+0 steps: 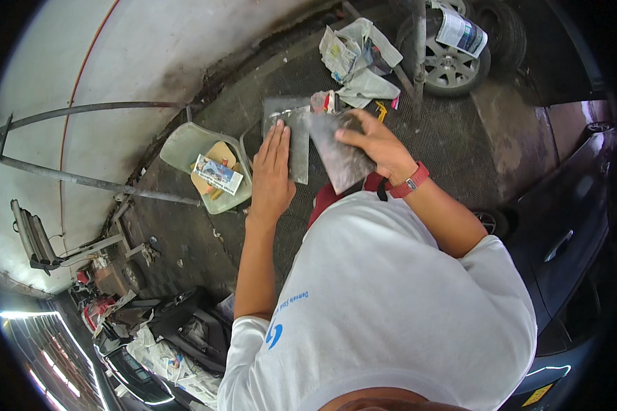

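My left hand [274,164] lies with fingers stretched out flat on a dark grey rectangular sheet [299,151]. To the right of it, my right hand [385,148], with a red watch on the wrist, grips a second grey sheet [337,156] between thumb and fingers. That sheet is tilted, and its upper left edge meets or overlaps the first one. What the sheets are made of I cannot tell. Just beyond them sits a small red and white item [325,101], partly hidden. A yellow tool-like object [381,109] lies past my right hand.
Left of my hands stands a pale plastic bin [178,147] holding a printed packet [217,175] and other pieces. Crumpled newspaper [363,58] lies ahead near a metal post [419,68] and wheels [452,65]. A metal frame [82,179] runs along the left; a dark car [562,233] stands right.
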`<state>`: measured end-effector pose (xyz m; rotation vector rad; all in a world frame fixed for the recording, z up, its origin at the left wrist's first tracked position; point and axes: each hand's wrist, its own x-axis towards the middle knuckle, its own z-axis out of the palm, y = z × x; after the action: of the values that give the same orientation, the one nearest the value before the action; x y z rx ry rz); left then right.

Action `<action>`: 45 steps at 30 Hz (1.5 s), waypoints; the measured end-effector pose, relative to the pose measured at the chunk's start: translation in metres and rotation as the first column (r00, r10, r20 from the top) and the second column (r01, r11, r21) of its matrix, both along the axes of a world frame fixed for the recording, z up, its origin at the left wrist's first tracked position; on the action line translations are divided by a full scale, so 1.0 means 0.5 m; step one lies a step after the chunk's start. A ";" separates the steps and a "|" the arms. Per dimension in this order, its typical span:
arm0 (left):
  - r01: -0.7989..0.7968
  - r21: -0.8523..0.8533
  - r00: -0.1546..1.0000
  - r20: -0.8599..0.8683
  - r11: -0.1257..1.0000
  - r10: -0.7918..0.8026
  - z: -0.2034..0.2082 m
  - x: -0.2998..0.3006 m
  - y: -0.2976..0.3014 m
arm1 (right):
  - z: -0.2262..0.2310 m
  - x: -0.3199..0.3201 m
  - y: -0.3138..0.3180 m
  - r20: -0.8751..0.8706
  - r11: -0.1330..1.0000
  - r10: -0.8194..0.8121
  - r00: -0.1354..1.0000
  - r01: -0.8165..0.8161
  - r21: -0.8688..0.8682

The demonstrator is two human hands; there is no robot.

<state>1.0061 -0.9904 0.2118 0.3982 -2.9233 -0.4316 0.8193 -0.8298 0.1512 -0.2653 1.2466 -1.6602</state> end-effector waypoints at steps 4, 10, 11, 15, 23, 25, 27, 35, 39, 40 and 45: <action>0.075 0.034 0.997 0.018 0.997 -0.076 -0.011 -0.004 0.004 | -0.068 -0.043 -0.018 -0.120 0.982 -0.158 0.980 0.169 0.089; -0.255 0.967 0.844 0.220 0.004 0.489 -0.060 0.043 0.009 | -0.081 -0.090 -0.005 -0.017 0.957 -0.282 0.959 0.280 -0.072; -0.229 0.967 0.856 0.255 -0.112 0.450 -0.059 0.038 0.002 | -0.078 -0.088 -0.006 0.011 0.973 -0.200 0.980 0.200 -0.113; -0.181 0.983 0.728 0.145 -0.016 0.670 -0.080 0.024 -0.039 | -0.016 -0.078 0.035 -0.102 0.919 0.368 0.924 -0.379 -0.112; -0.468 0.591 0.851 0.099 0.657 0.517 -0.068 -0.017 0.016 | 0.094 0.069 -0.013 -0.997 0.992 0.070 0.042 -0.111 0.065; -0.414 0.633 0.870 0.064 0.654 0.488 -0.075 -0.015 0.041 | -0.019 0.063 -0.028 -0.986 0.986 0.159 -0.042 -0.033 0.161; -0.336 0.578 0.905 -0.020 0.744 0.425 -0.114 0.020 0.045 | -0.231 0.000 0.044 -0.793 0.795 0.606 -0.064 0.012 0.606; -0.447 0.120 0.667 0.705 0.887 0.241 -0.310 0.295 0.034 | -0.355 0.008 0.184 -0.178 0.184 0.983 0.053 -0.407 0.895; -0.543 0.517 0.832 0.438 0.662 0.340 -0.338 0.335 -0.008 | -0.299 -0.035 0.075 -0.480 0.775 0.483 0.732 -0.103 0.623; -0.561 0.649 0.813 0.316 0.514 0.489 -0.321 0.311 -0.040 | -0.286 -0.031 0.035 -0.399 0.826 0.366 0.841 -0.097 0.555; -0.251 0.874 0.590 0.479 -0.416 0.650 -0.342 0.219 -0.224 | -0.237 0.072 -0.181 -0.388 0.919 0.125 0.913 0.040 0.391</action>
<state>1.1157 -1.1025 0.0408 1.5253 -0.9746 -2.2077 0.8553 -0.9202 0.0328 -0.3998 1.8431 -1.3117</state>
